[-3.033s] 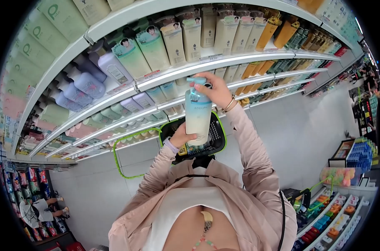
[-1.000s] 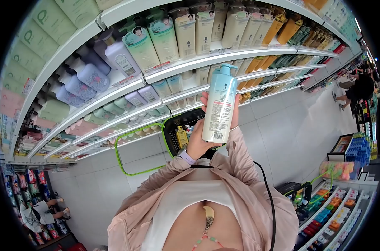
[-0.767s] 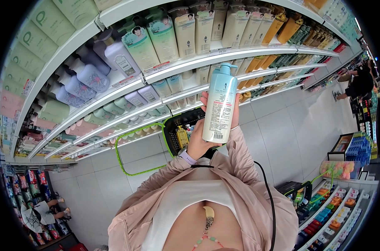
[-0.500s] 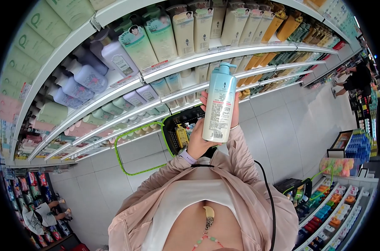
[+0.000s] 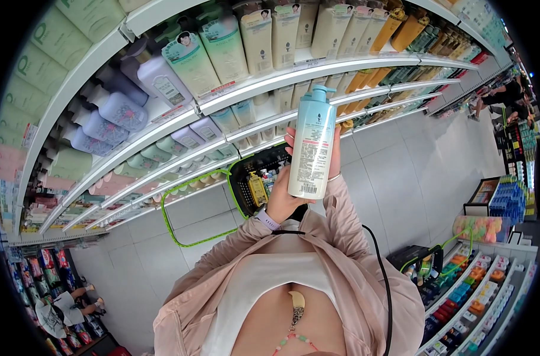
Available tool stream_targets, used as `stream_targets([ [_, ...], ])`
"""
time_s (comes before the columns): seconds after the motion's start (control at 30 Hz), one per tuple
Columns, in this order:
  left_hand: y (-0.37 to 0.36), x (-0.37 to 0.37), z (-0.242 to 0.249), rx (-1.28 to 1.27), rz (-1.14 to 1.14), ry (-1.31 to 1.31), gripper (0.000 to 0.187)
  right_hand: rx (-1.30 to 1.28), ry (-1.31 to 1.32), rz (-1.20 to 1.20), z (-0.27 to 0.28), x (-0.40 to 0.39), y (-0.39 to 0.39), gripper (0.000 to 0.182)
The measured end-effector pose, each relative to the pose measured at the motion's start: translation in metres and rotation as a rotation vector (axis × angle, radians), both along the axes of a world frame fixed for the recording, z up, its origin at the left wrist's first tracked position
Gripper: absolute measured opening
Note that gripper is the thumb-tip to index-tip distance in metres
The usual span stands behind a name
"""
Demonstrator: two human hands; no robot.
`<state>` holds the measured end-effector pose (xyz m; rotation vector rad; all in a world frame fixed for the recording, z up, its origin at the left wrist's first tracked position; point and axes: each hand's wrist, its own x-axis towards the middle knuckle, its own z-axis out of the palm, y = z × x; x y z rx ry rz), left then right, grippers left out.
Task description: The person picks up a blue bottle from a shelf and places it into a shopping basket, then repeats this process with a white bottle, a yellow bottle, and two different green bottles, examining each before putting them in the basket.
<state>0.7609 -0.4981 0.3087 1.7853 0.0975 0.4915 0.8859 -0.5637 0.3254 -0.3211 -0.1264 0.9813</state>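
A pump bottle (image 5: 312, 148), fading from light blue at the top to cream at the base, stands upright before me with its printed back label and barcode facing me. My left hand (image 5: 282, 199) is closed around its lower left side, near the base. Behind the bottle, my right hand (image 5: 335, 155) supports it, with fingertips showing past its left edge and the palm side at its right. Parts of both hands are hidden by the bottle. Below and left sits a black shopping basket (image 5: 239, 196) with a green handle and a yellow bottle (image 5: 257, 188) inside.
Store shelves (image 5: 252, 89) carry rows of pump bottles, including purple bottles (image 5: 122, 108) and cream ones. Another basket (image 5: 409, 256) is at the lower right, near a low display shelf (image 5: 460, 314). One person (image 5: 501, 98) is at the far right, another (image 5: 65, 308) at the lower left.
The bottle has tilted slightly and shifted a little down in view; both hands keep their hold. The shelves have shifted slightly left. The people in the background have moved a little.
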Motion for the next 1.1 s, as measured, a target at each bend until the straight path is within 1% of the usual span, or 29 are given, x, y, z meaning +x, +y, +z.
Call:
stream_targets([
  [0.1, 0.000, -0.001, -0.002, 0.002, -0.007, 0.000, 0.068, -0.008, -0.011, -0.006, 0.003, -0.002, -0.001, 0.084],
  [0.57, -0.003, -0.011, -0.012, -0.076, -0.051, 0.042, 0.066, -0.062, -0.004, -0.023, -0.010, -0.013, -0.008, 0.084],
  [0.63, -0.004, -0.012, -0.014, -0.148, -0.066, 0.033, 0.065, -0.070, -0.020, -0.022, -0.012, -0.015, -0.009, 0.083],
  [0.7, -0.002, -0.014, -0.016, -0.138, -0.061, 0.031, 0.063, -0.067, -0.007, -0.027, -0.013, -0.018, -0.009, 0.077],
  [0.77, 0.000, -0.016, -0.020, -0.128, -0.056, 0.033, 0.062, -0.079, -0.022, -0.035, -0.014, -0.022, -0.010, 0.074],
  [0.83, 0.002, -0.018, -0.032, -0.140, -0.096, 0.063, 0.058, -0.092, -0.032, -0.046, -0.017, -0.024, -0.010, 0.071],
  [0.9, 0.004, -0.020, -0.045, -0.168, -0.113, 0.092, 0.059, -0.109, 0.011, -0.069, -0.026, -0.025, -0.011, 0.065],
  [0.93, 0.004, -0.022, -0.051, -0.194, -0.127, 0.116, 0.059, -0.110, 0.016, -0.072, -0.032, -0.024, -0.012, 0.065],
  [0.97, 0.005, -0.024, -0.057, -0.196, -0.129, 0.123, 0.059, -0.155, 0.011, -0.069, -0.038, -0.023, -0.013, 0.063],
  [1.03, 0.005, -0.029, -0.061, -0.284, -0.134, 0.273, 0.065, -0.204, 0.016, -0.070, -0.061, -0.018, -0.017, 0.060],
  [1.07, 0.005, -0.030, -0.063, -0.289, -0.137, 0.283, 0.065, -0.336, -0.005, -0.045, -0.077, -0.014, -0.020, 0.058],
  [1.1, 0.004, -0.032, -0.061, -0.238, -0.133, 0.327, 0.068, -0.470, -0.024, -0.017, -0.080, -0.014, -0.020, 0.056],
])
